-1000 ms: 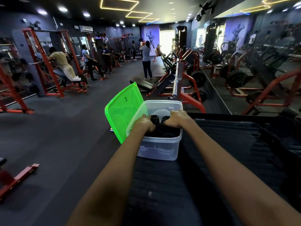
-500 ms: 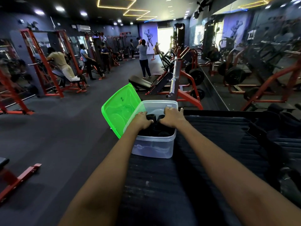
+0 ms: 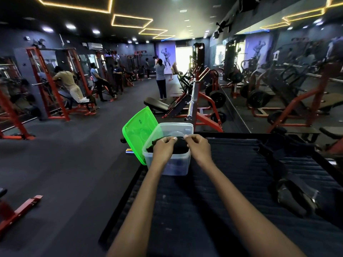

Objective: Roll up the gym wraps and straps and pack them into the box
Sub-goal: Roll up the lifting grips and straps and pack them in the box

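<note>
Pinching black wraps (image 3: 179, 146) above the clear box (image 3: 176, 164), left hand (image 3: 164, 148) and right hand (image 3: 197, 147) grip together.

We reach both bare forearms up from the bottom of the frame toward its centre, our left hand (image 3: 164, 148) and right hand (image 3: 197, 147) side by side, knuckles up, fingers curled and pinching dark fabric (image 3: 179, 144) between them.
</note>
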Action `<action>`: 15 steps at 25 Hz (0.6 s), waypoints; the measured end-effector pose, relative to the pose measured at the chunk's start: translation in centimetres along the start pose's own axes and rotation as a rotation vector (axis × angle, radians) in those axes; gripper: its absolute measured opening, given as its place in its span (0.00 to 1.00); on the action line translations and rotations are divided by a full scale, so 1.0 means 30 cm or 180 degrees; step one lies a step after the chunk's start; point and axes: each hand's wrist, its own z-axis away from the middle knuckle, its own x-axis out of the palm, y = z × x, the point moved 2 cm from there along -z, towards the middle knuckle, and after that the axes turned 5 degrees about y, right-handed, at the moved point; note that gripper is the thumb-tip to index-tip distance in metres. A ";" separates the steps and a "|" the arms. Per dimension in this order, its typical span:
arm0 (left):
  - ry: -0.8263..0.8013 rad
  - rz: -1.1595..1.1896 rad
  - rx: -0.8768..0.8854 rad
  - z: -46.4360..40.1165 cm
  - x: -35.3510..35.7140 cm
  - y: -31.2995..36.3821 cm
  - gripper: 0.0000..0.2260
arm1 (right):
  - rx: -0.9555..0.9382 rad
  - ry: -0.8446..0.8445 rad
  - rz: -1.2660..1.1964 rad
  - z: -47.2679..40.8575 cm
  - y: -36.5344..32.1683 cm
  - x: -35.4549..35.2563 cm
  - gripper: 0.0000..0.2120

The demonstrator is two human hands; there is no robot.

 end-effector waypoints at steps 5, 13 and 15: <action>-0.0552 0.0143 -0.0246 0.277 0.041 -0.096 0.07 | 0.0188 -0.0028 -0.0465 0.241 -0.008 -0.166 0.05; -0.0961 0.0209 -0.0436 0.553 0.229 -0.212 0.10 | 0.0098 0.0390 0.0466 0.465 0.125 -0.473 0.13; -0.1101 0.0025 -0.0341 0.583 0.312 -0.209 0.11 | 0.0121 0.0586 0.0764 0.487 0.187 -0.559 0.13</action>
